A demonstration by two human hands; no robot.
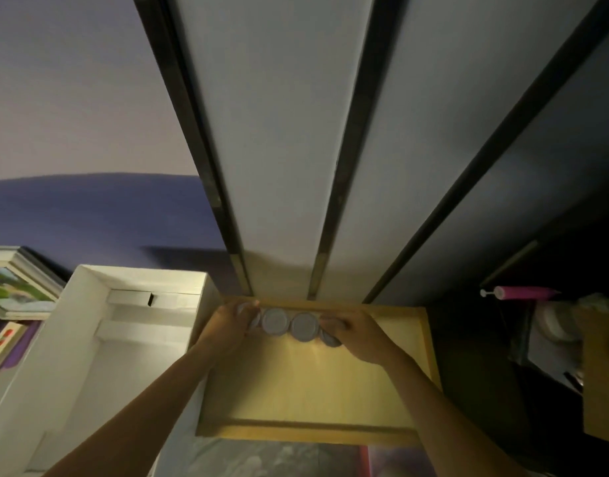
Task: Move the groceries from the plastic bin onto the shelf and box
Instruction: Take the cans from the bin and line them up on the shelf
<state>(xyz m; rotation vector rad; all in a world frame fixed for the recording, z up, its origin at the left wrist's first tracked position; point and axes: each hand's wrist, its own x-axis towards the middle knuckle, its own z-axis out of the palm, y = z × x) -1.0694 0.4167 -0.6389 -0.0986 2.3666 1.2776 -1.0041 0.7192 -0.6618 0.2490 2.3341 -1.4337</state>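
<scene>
The row of round grey-lidded containers (305,326) stood at the back of the pale yellow wooden shelf (296,383), close against its rear rim. The left hand (232,325) curled its fingers round the leftmost container. The right hand (356,333) curled round the rightmost one, so the row was squeezed from both ends (four lids could be counted, the end two partly covered).

Probable faults from this position:

1. The two middle containers appeared to be held by end pressure alone. Had the squeeze slackened during a lift or slide, they would likely have dropped out.
2. The rightmost container sat slightly forward of the line. Uneven pressure would probably have buckled the row toward the front.
3. The open white cardboard box (89,339) lay just beside the shelf's left edge. A sideways shove could have tipped the end container over into it.

The plastic bin was out of view, so the remaining groceries could not be counted.
</scene>
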